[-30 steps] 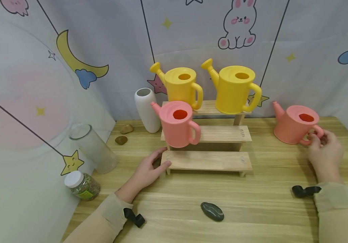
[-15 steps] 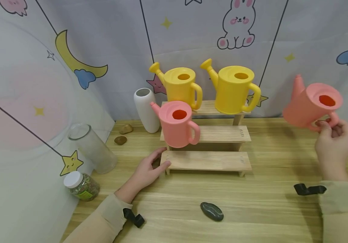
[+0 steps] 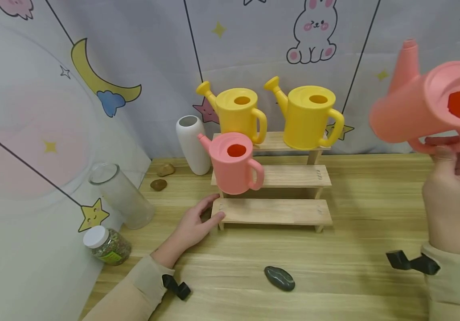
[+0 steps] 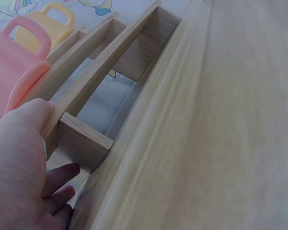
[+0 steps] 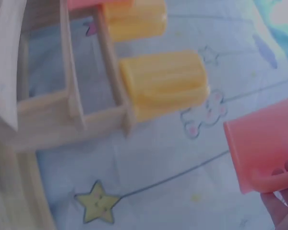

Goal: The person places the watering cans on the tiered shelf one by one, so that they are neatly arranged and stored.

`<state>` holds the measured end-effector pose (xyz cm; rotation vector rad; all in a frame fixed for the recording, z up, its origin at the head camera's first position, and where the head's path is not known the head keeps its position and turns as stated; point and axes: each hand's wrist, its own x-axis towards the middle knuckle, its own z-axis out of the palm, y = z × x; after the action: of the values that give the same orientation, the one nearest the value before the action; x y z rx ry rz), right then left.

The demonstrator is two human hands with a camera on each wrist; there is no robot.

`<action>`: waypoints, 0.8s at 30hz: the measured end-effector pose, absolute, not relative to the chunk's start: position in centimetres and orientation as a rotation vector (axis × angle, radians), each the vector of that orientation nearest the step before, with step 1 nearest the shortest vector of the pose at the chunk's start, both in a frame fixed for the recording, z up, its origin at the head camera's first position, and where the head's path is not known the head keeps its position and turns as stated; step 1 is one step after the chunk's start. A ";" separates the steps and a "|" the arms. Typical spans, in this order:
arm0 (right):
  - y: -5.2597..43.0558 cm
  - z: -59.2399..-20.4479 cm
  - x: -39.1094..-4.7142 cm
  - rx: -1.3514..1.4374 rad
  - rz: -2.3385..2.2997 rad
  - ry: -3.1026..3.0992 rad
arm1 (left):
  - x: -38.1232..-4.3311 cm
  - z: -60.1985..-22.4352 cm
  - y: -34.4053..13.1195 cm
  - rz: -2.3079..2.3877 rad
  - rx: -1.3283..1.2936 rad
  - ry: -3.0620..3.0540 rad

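Observation:
My right hand (image 3: 456,187) grips the handle of a pink watering can (image 3: 418,104), raised at the right, tilted with its spout upward. In the right wrist view this can (image 5: 266,139) shows only in part, at the right edge. My left hand (image 3: 194,225) rests at the left end of the lowest step of a wooden step stand (image 3: 278,211), thumb at the board's edge, fingers loose beside the leg (image 4: 84,139). A smaller pink watering can (image 3: 234,165) stands on the middle step. Two yellow watering cans, a smaller one (image 3: 236,111) and a larger one (image 3: 308,118), occupy the top step.
Left of the stand are a white vase (image 3: 194,145), a brown stone (image 3: 158,184), a tan stone (image 3: 166,169), a clear glass vase (image 3: 127,200) and a white-lidded jar (image 3: 111,247). A dark stone (image 3: 280,278) lies in front. Patterned cloth (image 3: 254,49) hangs behind.
The right hand has lifted the larger pink watering can off the table, up and to the right, tilting it. The left hand stays at the stand.

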<state>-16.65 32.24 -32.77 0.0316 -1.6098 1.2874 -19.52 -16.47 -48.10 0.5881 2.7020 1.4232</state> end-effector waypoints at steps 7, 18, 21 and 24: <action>28.9 -30.5 -14.0 0.244 1.488 -1.445 | -19.5 -48.1 -16.5 1.420 0.584 2.710; 25.7 -30.1 -12.3 0.463 1.495 -1.492 | -19.4 -48.1 -16.6 1.418 0.566 2.704; 24.9 -30.0 -11.8 0.434 1.410 -1.564 | -19.4 -48.0 -16.6 1.415 0.567 2.706; 24.2 -30.1 -11.5 0.408 1.352 -1.641 | -19.4 -48.1 -16.6 1.411 0.564 2.708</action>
<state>-11.49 24.25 -30.14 0.4077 -1.6411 1.3516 -19.40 -16.56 -48.05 0.5638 2.7080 1.4113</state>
